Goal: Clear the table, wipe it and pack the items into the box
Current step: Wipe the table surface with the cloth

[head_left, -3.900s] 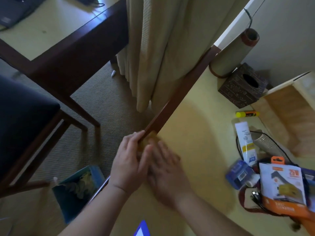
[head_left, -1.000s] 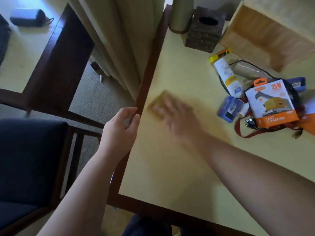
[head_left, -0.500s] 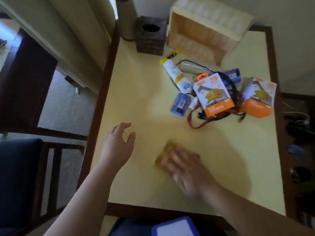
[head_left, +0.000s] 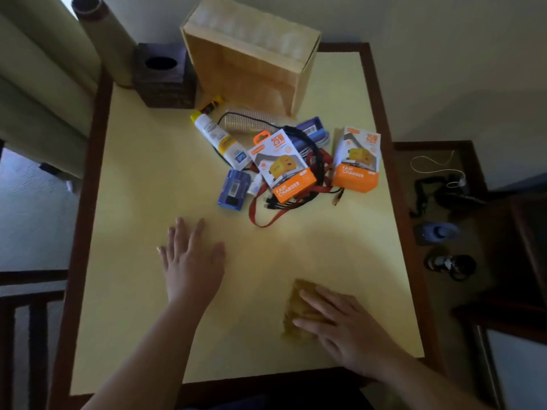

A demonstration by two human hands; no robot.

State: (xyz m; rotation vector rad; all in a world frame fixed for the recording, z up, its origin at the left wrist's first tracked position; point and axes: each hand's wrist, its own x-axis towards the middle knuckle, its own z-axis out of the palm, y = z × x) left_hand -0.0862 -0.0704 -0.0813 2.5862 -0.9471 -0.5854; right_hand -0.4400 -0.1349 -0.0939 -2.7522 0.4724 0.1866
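Observation:
My right hand [head_left: 344, 327] presses a yellow cloth [head_left: 297, 309] flat on the yellow table top [head_left: 142, 179], near the front right. My left hand [head_left: 192, 261] lies flat, fingers spread, on the table left of centre. A wooden box [head_left: 251, 57] lies on its side at the back. In front of it is a heap: two orange charger packs [head_left: 284, 167] [head_left: 356, 158], a white tube [head_left: 220, 140], a blue case [head_left: 233, 187], a glue stick [head_left: 211, 105], red and black cables [head_left: 266, 214].
A dark tissue holder [head_left: 161, 74] and a rolled mat [head_left: 103, 34] stand at the back left corner, beside a curtain [head_left: 35, 84]. A chair [head_left: 26, 321] stands at the left. Right of the table a lower dark surface [head_left: 444, 208] holds cables and small items.
My right hand has swept the cloth from the table's left edge across to the front right. My left hand left the table's edge and now lies flat on the top.

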